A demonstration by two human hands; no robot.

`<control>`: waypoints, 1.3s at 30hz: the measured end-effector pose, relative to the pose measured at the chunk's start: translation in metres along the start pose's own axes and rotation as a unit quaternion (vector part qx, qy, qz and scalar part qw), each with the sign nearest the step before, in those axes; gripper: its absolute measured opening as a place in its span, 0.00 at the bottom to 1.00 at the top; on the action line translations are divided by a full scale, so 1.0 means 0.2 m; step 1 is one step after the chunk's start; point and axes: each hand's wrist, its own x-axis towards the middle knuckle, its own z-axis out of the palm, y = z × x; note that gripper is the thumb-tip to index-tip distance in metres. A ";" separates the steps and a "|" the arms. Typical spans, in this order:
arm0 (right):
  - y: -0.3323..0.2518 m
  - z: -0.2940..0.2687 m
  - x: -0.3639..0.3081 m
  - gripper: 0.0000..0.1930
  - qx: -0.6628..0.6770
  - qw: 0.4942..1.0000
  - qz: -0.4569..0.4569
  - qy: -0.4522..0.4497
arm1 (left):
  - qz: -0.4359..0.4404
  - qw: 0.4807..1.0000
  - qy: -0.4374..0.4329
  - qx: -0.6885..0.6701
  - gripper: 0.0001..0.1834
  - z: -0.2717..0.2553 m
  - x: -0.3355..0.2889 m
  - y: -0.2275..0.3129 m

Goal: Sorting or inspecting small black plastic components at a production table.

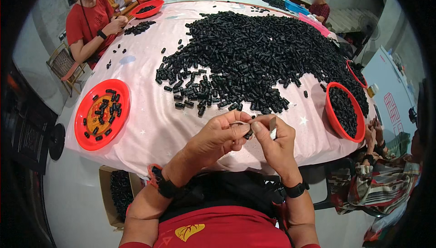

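Note:
Close to the table's front edge, my two hands meet with fingertips almost touching. My left hand (213, 139) is closed, pinching a small black cylindrical plastic piece (248, 135) between thumb and fingers. In my right hand (275, 144) is a small flat tool (273, 128), with a grey metal-looking part above and a white part below; its working end is hidden by my fingers. The right thumb presses beside the black piece. Just beyond my hands spreads a large heap of similar black pieces (254, 53) on the pale pink tablecloth (150, 98).
A red basin (80, 132) with some black pieces stands at the left; a fuller red basin (329, 112) is at the right edge. Below the table's left front is a cardboard box (107, 198) of black items. People sit around, including one in red (93, 21).

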 end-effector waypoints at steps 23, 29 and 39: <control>-0.04 0.00 -0.01 0.07 -0.002 0.999 -0.010 0.040 | 0.094 0.994 0.013 0.062 0.11 0.03 0.00 0.01; -0.01 -0.04 -0.01 0.09 -0.065 0.998 -0.022 -0.007 | 0.095 0.993 0.004 0.069 0.11 0.02 0.01 0.01; -0.01 -0.04 0.00 0.17 -0.113 0.992 -0.034 -0.045 | 0.066 0.993 -0.019 0.099 0.14 0.03 -0.01 0.02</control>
